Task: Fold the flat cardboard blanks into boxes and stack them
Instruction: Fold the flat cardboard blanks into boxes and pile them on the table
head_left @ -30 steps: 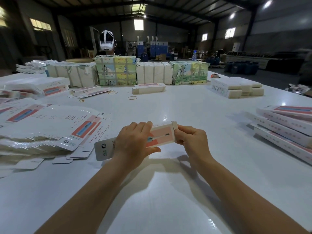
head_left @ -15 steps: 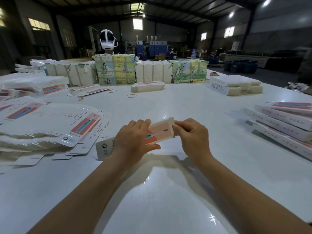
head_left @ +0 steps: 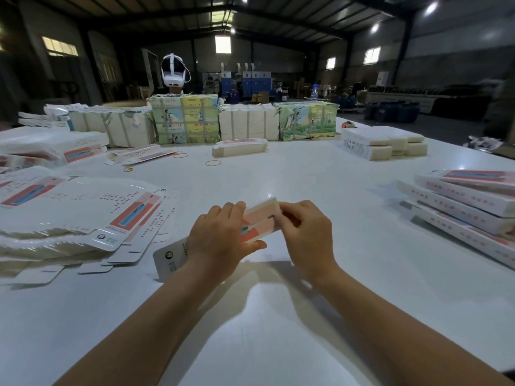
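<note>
I hold a long white and pink cardboard box (head_left: 260, 222) just above the white table (head_left: 278, 330), in front of me. My left hand (head_left: 220, 240) grips its middle, fingers curled over the top and thumb underneath. My right hand (head_left: 308, 235) pinches the box's right end, and its fingers hide the end flap. The box's left end (head_left: 171, 257) sticks out below my left hand. A fanned pile of flat blanks (head_left: 83, 215) lies at the left. Folded boxes are stacked at the right (head_left: 468, 201).
Wrapped bundles (head_left: 185, 119) line the far side of the table, with a white headset (head_left: 173, 71) on a stand behind them. One folded box (head_left: 239, 147) and several rubber bands (head_left: 213, 162) lie mid-table. White packs (head_left: 384, 143) sit far right.
My right hand has slid in over the box's right end and now covers the flap. The box has tilted a little, right end up. My left hand keeps its grip.
</note>
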Demonstrator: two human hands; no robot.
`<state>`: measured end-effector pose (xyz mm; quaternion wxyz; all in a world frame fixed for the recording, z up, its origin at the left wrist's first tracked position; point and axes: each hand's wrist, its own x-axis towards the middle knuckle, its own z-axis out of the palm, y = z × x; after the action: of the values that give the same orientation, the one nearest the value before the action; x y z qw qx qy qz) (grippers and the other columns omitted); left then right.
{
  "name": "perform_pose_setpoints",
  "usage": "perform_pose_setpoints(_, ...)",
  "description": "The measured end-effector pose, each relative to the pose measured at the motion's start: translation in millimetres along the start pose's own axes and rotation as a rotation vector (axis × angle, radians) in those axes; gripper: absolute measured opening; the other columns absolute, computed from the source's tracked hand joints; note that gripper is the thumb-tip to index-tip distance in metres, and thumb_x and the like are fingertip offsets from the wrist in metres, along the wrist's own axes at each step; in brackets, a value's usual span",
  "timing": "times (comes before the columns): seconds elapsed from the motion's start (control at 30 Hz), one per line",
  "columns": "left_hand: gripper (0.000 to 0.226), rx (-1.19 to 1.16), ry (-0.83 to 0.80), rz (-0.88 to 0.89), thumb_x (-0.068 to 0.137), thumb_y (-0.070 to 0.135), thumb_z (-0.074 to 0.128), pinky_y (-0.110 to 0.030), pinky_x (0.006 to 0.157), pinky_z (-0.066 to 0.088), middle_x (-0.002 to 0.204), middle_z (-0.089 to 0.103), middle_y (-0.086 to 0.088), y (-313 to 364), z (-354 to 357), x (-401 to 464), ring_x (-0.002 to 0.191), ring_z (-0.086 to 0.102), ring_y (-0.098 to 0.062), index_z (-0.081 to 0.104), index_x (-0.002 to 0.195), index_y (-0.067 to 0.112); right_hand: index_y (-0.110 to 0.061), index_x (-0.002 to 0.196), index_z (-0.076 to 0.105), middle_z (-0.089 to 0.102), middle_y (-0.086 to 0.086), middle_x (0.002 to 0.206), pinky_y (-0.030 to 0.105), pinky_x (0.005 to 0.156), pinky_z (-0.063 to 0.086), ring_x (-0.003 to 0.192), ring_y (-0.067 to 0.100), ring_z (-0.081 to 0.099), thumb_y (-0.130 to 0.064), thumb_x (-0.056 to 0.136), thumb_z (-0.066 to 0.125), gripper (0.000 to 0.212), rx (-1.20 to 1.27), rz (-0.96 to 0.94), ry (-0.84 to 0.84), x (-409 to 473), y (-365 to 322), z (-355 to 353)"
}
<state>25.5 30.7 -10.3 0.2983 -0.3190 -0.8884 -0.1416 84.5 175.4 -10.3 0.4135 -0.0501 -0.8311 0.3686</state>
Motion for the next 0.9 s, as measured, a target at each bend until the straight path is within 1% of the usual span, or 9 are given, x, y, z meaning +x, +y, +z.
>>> perform_pose_setpoints(0.1, 0.073, 0.013, -0.014, -0.012, 0.07, 0.054, 0.074, -0.04, 0.072, 0.05, 0.107, 0.064, -0.011, -9.2, 1.8, -0.9, 0.088, 0.059, -0.029, 0.055, 0.125, 0.009, -0.011, 0.104, 0.073, 0.07, 0.005, 0.091, 0.022, 0.077, 0.049, 0.083, 0.017, 0.063, -0.002, 0.087, 0.06, 0.024, 0.086, 0.069, -0.023, -1.5, -0.8, -0.7)
perform_pose_setpoints(0.2, 0.072, 0.001, -0.04, -0.017, 0.064, 0.048, 0.081, -0.04, 0.064, 0.052, 0.103, 0.068, -0.013, -23.7, 5.7, 0.4, 0.079, 0.063, -0.031, 0.059, 0.119, 0.008, -0.011, 0.13, 0.057, 0.06, 0.008, 0.121, 0.024, 0.089, 0.049, 0.102, 0.017, 0.057, 0.0, 0.084, 0.059, 0.047, 0.099, 0.008, -0.16, -2.9, -4.1, 0.0)
perform_pose_setpoints(0.27, 0.074, -0.013, -0.094, -0.001, 0.062, 0.052, 0.079, -0.035, 0.062, 0.051, 0.103, 0.068, -0.01, -29.6, 8.5, 2.5, 0.078, 0.063, -0.025, 0.058, 0.12, 0.011, -0.021, 0.145, 0.033, 0.028, 0.0, 0.148, 0.029, 0.104, 0.036, 0.13, 0.019, 0.032, -0.01, 0.081, 0.068, 0.073, -0.084, -0.136, -0.355, -3.6, -1.9, 2.8)
perform_pose_setpoints(0.33, 0.073, -0.024, -0.132, 0.077, 0.06, 0.057, 0.073, -0.027, 0.056, 0.045, 0.097, 0.069, -0.007, -32.8, 14.4, 2.9, 0.07, 0.057, -0.016, 0.059, 0.116, 0.013, -0.025, 0.149, 0.021, 0.01, -0.004, 0.154, 0.04, 0.112, 0.022, 0.138, 0.02, 0.008, -0.017, 0.078, 0.073, 0.088, -0.298, -0.284, -0.471, -3.0, 4.2, 3.7)
perform_pose_setpoints(0.43, 0.077, -0.067, -0.204, 0.153, 0.058, 0.067, 0.071, -0.028, 0.057, 0.042, 0.09, 0.068, -0.005, -35.8, 18.9, 5.2, 0.067, 0.053, -0.015, 0.061, 0.113, 0.013, -0.016, 0.146, 0.033, 0.036, 0.009, 0.145, 0.047, 0.104, 0.031, 0.133, 0.029, 0.025, -0.017, 0.077, 0.07, 0.077, -0.446, -0.396, -0.502, -2.6, 10.2, 2.3)
perform_pose_setpoints(0.53, 0.082, 0.004, -0.065, 0.228, 0.069, 0.07, 0.054, -0.051, 0.08, 0.047, 0.11, 0.065, -0.016, -41.6, 25.2, 9.0, 0.09, 0.061, -0.037, 0.058, 0.12, 0.006, -0.013, 0.142, 0.038, 0.049, 0.009, 0.133, 0.044, 0.091, 0.037, 0.12, 0.03, 0.038, -0.023, 0.08, 0.067, 0.069, -0.533, -0.397, -0.458, 4.4, 15.7, -3.0)
perform_pose_setpoints(0.63, 0.079, -0.021, 0.028, 0.157, 0.076, 0.065, 0.046, -0.058, 0.097, 0.037, 0.129, 0.053, -0.016, -48.4, 23.7, 12.3, 0.113, 0.049, -0.042, 0.05, 0.129, 0.007, -0.014, 0.14, 0.038, 0.052, 0.011, 0.129, 0.042, 0.087, 0.037, 0.116, 0.033, 0.041, -0.034, 0.086, 0.06, 0.061, -0.602, -0.23, -0.337, 36.9, 25.1, -33.1)
perform_pose_setpoints(0.8, 0.061, -0.153, -0.129, -0.009, 0.069, 0.064, 0.048, -0.053, 0.082, 0.048, 0.104, 0.066, -0.006, -48.9, 40.4, 0.9, 0.099, 0.058, -0.035, 0.067, 0.101, 0.016, -0.021, 0.134, 0.046, 0.052, 0.014, 0.126, 0.044, 0.089, 0.038, 0.113, 0.034, 0.045, -0.034, 0.089, 0.051, 0.047, -0.758, 0.031, 0.04, 102.9, 68.8, -150.2)
perform_pose_setpoints(0.9, 0.058, -0.22, -0.309, -0.087, 0.066, 0.066, 0.047, -0.05, 0.087, 0.046, 0.104, 0.068, -0.004, -54.0, 51.5, 2.0, 0.102, 0.059, -0.032, 0.069, 0.095, 0.022, -0.023, 0.127, 0.052, 0.049, 0.015, 0.122, 0.043, 0.088, 0.036, 0.109, 0.033, 0.045, -0.03, 0.089, 0.048, 0.039, -0.917, 0.225, 0.18, 112.3, 113.9, -220.5)
